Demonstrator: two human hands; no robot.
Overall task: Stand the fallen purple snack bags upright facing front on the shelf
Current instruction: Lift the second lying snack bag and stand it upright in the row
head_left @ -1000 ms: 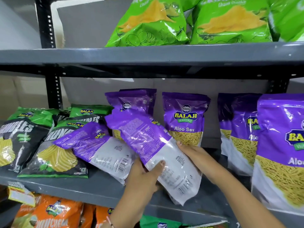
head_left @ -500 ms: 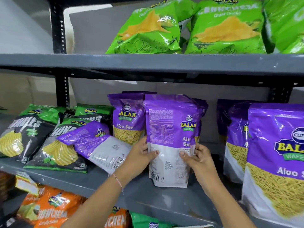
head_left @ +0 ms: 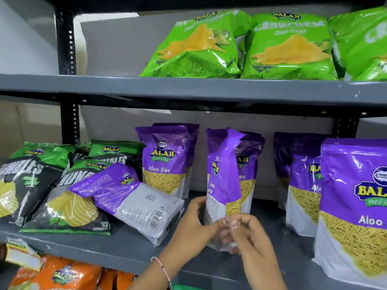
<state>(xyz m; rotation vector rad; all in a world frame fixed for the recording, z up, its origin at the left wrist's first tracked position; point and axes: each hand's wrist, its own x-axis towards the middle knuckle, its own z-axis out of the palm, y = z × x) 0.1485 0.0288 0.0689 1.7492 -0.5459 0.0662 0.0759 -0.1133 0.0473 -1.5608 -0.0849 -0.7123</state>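
Glossy plastic purple bags (head_left: 225,181), matt grey metal shelf (head_left: 117,251)

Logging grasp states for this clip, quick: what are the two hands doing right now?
Left hand: closed on the purple bag, at its lower left.
Right hand: pinching the same bag's lower edge.

Middle shelf (head_left: 117,251): held bag (head_left: 223,174) upright at centre, both hands at its base, turned edge-on. Fallen bag (head_left: 127,197) lies just left, overlapping the chip bags (head_left: 69,206). Upright bag (head_left: 165,160) behind them; more upright bags (head_left: 354,201) on the right.
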